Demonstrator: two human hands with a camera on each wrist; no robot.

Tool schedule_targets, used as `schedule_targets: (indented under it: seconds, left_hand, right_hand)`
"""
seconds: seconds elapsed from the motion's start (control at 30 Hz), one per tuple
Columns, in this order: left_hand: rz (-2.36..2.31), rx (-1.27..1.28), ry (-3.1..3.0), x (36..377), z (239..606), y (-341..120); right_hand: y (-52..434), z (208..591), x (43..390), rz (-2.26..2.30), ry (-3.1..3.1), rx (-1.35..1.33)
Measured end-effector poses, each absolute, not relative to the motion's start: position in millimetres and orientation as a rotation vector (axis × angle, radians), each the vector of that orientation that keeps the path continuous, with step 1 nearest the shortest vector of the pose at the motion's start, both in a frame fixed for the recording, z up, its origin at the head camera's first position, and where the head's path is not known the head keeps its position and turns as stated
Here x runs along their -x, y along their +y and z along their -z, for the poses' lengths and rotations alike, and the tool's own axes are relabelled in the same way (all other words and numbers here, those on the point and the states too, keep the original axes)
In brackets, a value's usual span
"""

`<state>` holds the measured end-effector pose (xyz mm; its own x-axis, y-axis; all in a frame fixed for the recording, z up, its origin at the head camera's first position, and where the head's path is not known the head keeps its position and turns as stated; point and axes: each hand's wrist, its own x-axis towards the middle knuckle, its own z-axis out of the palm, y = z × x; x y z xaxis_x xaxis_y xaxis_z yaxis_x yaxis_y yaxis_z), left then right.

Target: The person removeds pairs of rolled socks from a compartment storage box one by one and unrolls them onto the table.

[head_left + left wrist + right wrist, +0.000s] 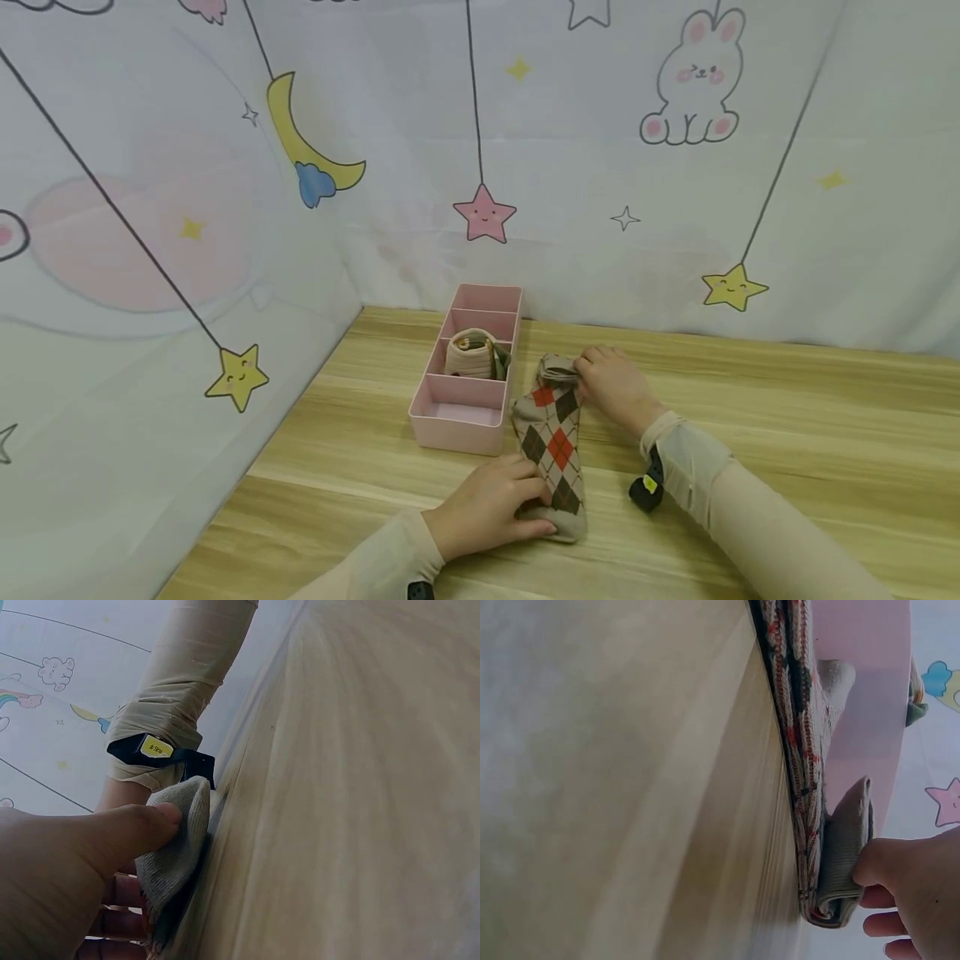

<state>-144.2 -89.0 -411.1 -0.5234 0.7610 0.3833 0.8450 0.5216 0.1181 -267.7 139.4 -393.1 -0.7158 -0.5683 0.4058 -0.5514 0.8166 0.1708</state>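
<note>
A pair of beige argyle socks (559, 454), with red and dark diamonds, lies lengthwise on the wooden table, one layer on the other. At the far end the ribbed cuff (844, 851) is folded over, and my right hand (617, 385) pinches it between thumb and fingers. My left hand (491, 507) holds the near end, its thumb on the grey-beige knit (176, 855) and its fingers curled at the sock's side. Left of the socks stands a pink divided box (457, 433). A rolled beige and green sock bundle (471, 357) sits in one of its middle compartments.
The wooden table (787, 417) reaches back to a white curtain (570, 150) printed with stars, a moon and a rabbit. A second curtain side (112, 417) borders the table on the left. Both wrists wear black bands (647, 490).
</note>
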Motion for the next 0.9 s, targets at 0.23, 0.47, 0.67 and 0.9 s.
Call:
schedule_targets:
  seconds: [0.23, 0.47, 0.67, 0.9]
  left_hand:
    - [0.416, 1.346, -2.479, 144.1, 411.0, -89.3]
    - [0.409, 1.35, -2.456, 144.6, 411.2, -89.6]
    - [0.405, 1.346, -2.461, 144.0, 411.1, -90.8]
    - [0.399, 1.357, -2.464, 143.4, 409.7, -90.0]
  right_hand:
    - [140.5, 393.7, 275.7, -0.055, -2.601, -0.757]
    - [143.1, 395.5, 287.1, -0.172, -2.647, -0.72]
    - [144.0, 393.7, 296.8, -0.299, -2.721, -0.648]
    - [147.6, 390.1, 305.1, -0.402, -2.835, -0.576]
